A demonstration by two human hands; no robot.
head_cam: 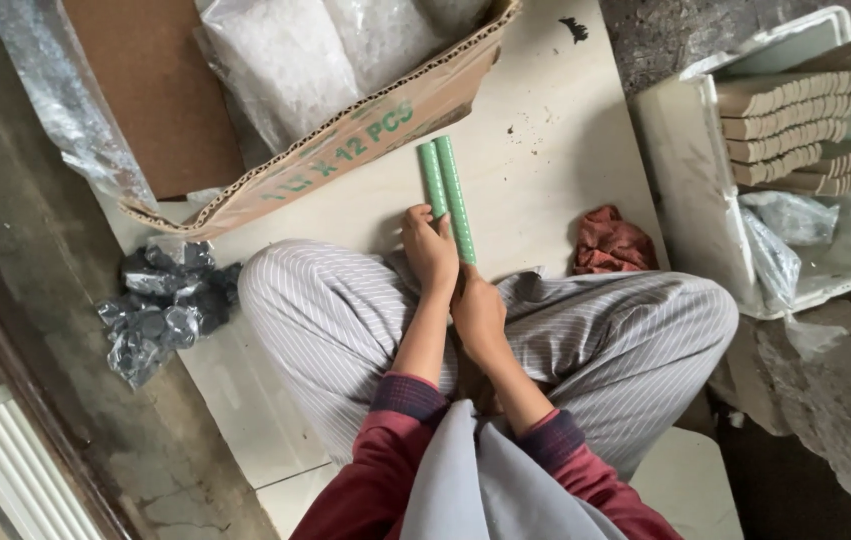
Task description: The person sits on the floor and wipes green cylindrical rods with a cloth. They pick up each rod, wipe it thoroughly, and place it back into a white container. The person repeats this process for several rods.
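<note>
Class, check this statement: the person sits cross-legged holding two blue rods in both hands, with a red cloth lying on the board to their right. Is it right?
Not quite. The two rods are green, not blue, as the head view shows. The rest stands: the left hand and right hand hold them, and the red cloth lies on the board to the right.

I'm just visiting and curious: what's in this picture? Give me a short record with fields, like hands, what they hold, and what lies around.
Left hand: left hand grips the lower end of the green rods
Right hand: right hand sits just below it, at the rods' base
Green rods: two, side by side, resting on the pale board
Ahead: open cardboard box with clear bags of white pieces
Right side: red cloth; white tray with stacked tan strips
Left side: crumpled dark plastic bag
</note>
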